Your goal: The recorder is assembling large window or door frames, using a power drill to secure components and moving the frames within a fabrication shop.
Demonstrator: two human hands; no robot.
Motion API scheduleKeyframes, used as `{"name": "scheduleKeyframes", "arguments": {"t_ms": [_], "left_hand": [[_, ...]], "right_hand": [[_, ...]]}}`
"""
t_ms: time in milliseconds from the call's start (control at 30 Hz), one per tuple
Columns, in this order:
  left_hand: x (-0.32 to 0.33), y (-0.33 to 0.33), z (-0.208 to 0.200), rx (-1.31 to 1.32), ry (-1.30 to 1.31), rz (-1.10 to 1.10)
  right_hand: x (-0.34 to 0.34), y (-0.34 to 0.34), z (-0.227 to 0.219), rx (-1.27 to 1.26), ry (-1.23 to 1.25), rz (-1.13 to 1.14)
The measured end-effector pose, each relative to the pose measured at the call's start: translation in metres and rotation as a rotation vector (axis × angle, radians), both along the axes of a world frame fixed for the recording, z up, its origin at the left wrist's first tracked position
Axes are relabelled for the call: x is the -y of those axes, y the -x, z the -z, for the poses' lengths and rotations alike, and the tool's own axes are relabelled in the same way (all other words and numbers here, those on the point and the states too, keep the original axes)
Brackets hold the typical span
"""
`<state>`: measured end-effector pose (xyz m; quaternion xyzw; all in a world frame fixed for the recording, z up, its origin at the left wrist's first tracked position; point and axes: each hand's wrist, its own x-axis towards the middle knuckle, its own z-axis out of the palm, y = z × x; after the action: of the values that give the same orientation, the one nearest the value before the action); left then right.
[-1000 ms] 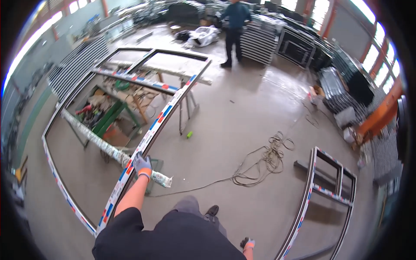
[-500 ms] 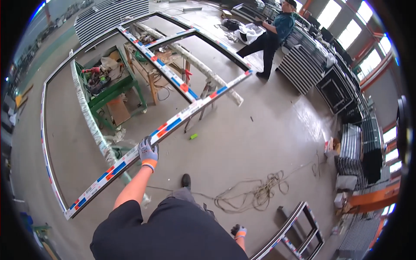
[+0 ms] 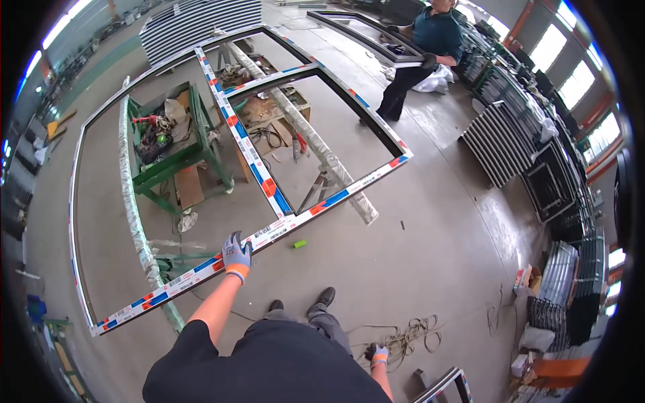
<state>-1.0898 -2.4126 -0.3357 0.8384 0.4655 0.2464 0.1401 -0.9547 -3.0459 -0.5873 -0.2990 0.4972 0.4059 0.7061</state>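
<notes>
A large window frame (image 3: 267, 189), its bars covered in white, blue and red protective tape, lies across two wrapped support bars (image 3: 126, 181). My left hand (image 3: 236, 254), in a grey glove with an orange cuff, grips the near bar of this frame, with the thumb side toward the frame's right end. Low on my right, my right hand (image 3: 377, 352) hangs with curled fingers, gloved alike; I see nothing in it. Below it, a tangled cord (image 3: 410, 336) lies on the floor. Part of a smaller taped frame (image 3: 443, 386) shows at the lower edge.
A co-worker (image 3: 440, 37) at the back right carries a dark frame (image 3: 366, 37). A green tool cart (image 3: 201, 124) and a wooden bench (image 3: 295, 111) stand under the large frame. Stacked profiles (image 3: 500, 144) line the right side. A small green piece (image 3: 299, 244) lies on the floor.
My view has turned, and both my shoes now show. My left hand stays on the near bar. The co-worker now holds a dark frame in both hands.
</notes>
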Motion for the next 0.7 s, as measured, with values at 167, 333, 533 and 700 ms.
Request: {"name": "scheduleKeyframes", "arguments": {"t_ms": [167, 333, 533, 700], "left_hand": [[-0.010, -0.033, -0.019, 0.033, 0.018, -0.170], [-0.038, -0.086, -0.040, 0.083, 0.049, -0.247], [-0.136, -0.188, -0.013, 0.133, 0.078, -0.332], [-0.238, -0.250, -0.014, 0.024, 0.273, -0.612]], "right_hand": [[-0.112, -0.176, -0.086, 0.843, 0.604, -0.718], [-0.270, -0.311, -0.212, 1.448, 1.148, -0.909], [-0.422, -0.371, -0.318, 1.791, 1.128, -0.944], [-0.517, -0.377, -0.334, 2.061, 1.033, -1.132]]}}
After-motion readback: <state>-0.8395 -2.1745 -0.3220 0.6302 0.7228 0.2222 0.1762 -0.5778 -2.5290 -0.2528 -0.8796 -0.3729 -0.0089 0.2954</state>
